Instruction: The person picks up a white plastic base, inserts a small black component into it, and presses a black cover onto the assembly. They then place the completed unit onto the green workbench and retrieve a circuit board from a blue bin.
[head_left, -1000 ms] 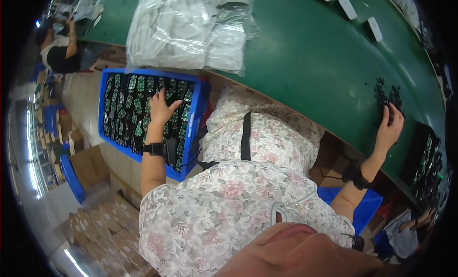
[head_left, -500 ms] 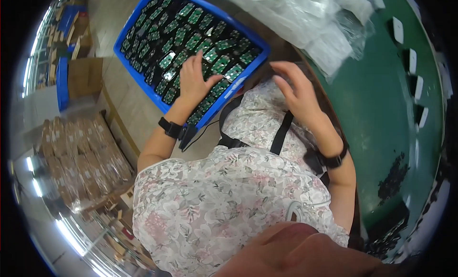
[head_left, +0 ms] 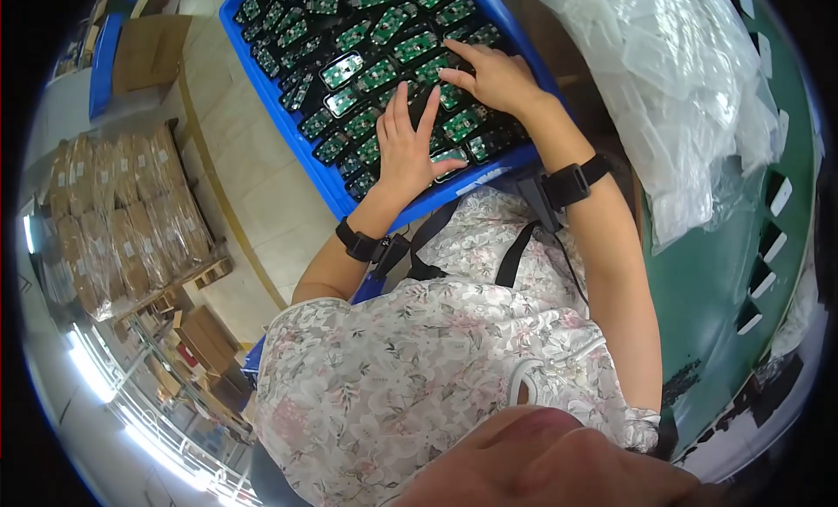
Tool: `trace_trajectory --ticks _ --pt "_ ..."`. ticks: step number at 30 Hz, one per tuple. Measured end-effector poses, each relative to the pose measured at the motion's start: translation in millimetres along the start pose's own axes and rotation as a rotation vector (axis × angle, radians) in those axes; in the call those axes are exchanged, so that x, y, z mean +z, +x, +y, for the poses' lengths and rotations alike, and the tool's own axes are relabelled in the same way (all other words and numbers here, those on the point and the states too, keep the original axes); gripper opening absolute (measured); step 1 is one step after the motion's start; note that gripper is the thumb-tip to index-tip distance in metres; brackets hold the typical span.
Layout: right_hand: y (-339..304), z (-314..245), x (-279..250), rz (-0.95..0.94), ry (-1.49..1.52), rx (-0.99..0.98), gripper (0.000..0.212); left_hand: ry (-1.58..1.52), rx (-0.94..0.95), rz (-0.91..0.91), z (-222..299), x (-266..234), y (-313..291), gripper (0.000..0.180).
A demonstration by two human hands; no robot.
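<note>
Rows of small green circuit boards in black casings (head_left: 393,23) fill a blue plastic tray (head_left: 325,181) in front of me. My left hand (head_left: 406,156) rests over the near part of the tray, its fingers spread and its thumb by the near rim. Farther in and to the right, my right hand (head_left: 504,78) reaches down among the boards. Its index finger and thumb are apart, touching or just above a board; the other fingers are curled and partly hidden. Nothing held shows in either hand. Two boards with bright pale edges (head_left: 341,70) lie left of my hands.
Clear plastic bags with pale trays inside (head_left: 663,97) lie at right on a green table (head_left: 698,289). White-edged black pieces (head_left: 772,241) line its far side. At left, wrapped brown packages (head_left: 131,215) stand on a pallet, near a cardboard box (head_left: 150,58).
My right hand has moved from beside the tray to over its boards. The view has shifted, so the tray now sits farther right and nearer the top. My left hand stays over the boards.
</note>
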State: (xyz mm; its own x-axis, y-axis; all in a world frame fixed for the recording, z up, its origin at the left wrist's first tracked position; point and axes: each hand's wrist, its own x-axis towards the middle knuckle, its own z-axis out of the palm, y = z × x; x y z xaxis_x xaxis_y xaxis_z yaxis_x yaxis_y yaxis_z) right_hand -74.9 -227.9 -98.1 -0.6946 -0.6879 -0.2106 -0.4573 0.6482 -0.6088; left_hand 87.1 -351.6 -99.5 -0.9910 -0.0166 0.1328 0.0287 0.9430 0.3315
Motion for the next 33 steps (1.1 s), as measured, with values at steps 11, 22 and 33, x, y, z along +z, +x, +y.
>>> trace_trajectory --ticks 11,22,33 --pt "21.2 15.6 -12.7 -0.241 0.227 0.024 0.065 -0.228 -0.176 0.126 8.1 18.1 -7.5 0.115" --pt "27.9 18.8 -5.7 -0.251 0.181 0.041 0.053 -0.314 -0.184 0.179 21.2 38.5 -11.8 0.129" --pt "10.1 29.6 10.6 -0.162 0.405 0.073 0.062 -0.661 -0.388 0.178 13.9 27.1 -8.2 0.122"
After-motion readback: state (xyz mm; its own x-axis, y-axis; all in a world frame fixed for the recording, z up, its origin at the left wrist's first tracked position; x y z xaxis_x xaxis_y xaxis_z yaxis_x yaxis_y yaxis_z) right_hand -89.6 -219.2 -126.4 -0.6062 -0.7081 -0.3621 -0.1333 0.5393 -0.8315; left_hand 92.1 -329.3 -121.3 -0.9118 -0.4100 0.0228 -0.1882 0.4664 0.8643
